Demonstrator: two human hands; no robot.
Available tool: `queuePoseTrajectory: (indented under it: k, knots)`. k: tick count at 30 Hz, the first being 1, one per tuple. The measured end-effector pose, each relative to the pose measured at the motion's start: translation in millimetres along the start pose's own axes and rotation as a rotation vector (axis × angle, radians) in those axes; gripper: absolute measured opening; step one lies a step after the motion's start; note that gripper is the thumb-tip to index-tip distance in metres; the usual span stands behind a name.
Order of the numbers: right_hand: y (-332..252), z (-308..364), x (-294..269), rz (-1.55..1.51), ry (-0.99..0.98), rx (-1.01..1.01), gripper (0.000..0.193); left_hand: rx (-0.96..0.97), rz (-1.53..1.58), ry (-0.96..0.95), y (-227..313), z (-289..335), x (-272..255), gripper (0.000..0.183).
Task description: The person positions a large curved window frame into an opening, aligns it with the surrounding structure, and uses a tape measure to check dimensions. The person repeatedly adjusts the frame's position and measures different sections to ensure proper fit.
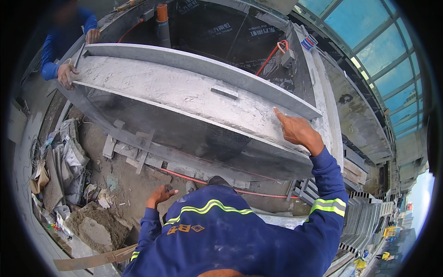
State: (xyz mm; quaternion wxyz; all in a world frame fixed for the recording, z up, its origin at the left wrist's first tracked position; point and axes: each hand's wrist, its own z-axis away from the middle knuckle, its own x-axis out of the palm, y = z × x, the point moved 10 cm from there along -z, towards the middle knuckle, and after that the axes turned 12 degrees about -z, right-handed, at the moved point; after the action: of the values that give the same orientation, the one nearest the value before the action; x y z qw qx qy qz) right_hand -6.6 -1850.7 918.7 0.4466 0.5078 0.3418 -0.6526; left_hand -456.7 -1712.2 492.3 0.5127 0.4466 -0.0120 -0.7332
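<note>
As the right hand (297, 131) extended 1 finger over mortar (184, 92), a bar (224, 92) lay to its left. The left hand (161, 194) curled, its grip unclear.

Room along mortar strip (157, 82) — small block (224, 92) midway; upright slab (203, 67) bars far side; co-worker's hand (67, 75) at left end.

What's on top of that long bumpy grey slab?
A short grey bar lies on the slab, a long strip stands along its far edge, and the person's right hand is over its right part. The surface beneath these is covered.
</note>
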Motion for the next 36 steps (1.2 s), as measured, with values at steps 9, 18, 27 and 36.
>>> queuePoseTrajectory:
  k: [9, 18, 27, 36]
  knots:
    - [-44.7, -40.0, -21.4, -0.038, 0.082, -0.295, 0.056, -0.305, 0.264, 0.438, -68.2, 86.7, -45.0, 0.060]
    - [-57.1, -55.8, -96.7, -0.130, 0.253, -0.452, 0.042, -0.481, 0.249, 0.359, -115.2, 92.8, -47.1, 0.055]
    - [-16.4, -97.8, -99.1, -0.100, 0.334, -0.548, 0.053, -0.393, 0.308, 0.687, -63.1, 129.2, -166.9, 0.048]
    - [-81.7, -118.8, -132.6, 0.019, 0.251, -0.615, 0.063, -0.262, 0.181, 1.443, 0.3, 250.2, -398.8, 0.035]
